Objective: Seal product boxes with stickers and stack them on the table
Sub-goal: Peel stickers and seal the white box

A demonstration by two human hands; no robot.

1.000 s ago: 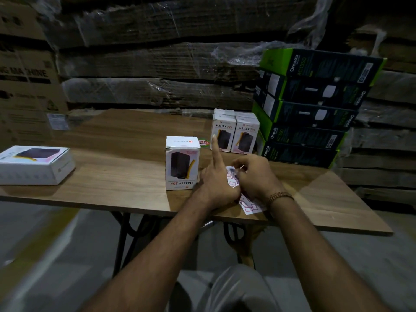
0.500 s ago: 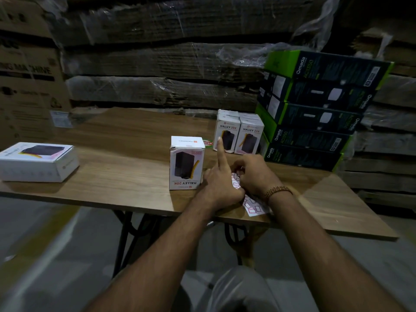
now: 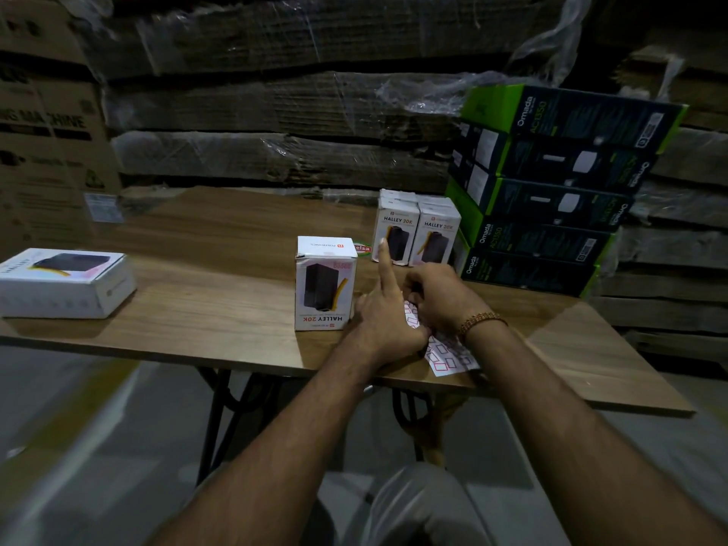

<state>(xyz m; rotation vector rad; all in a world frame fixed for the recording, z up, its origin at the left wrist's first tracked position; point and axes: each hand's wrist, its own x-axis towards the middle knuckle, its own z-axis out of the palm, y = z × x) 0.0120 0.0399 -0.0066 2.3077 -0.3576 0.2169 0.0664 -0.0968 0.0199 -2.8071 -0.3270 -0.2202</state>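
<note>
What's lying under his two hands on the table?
A white sticker sheet with red-outlined labels lies on the wooden table beneath the left hand and right hand. Its near end shows; the hands cover the rest.

Wooden table [image 3: 205,309], dark metal legs [image 3: 212,419]. Far wall: plastic-wrapped flattened cardboard stacks [image 3: 275,124]. Far left: brown cartons [image 3: 51,151]. Grey floor [image 3: 98,447]. Dim light.

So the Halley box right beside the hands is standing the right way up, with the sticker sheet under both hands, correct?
Not quite. The head view shows that Halley box standing upside down, its lettering inverted. The sticker sheet does lie under the left hand and right hand.
</note>
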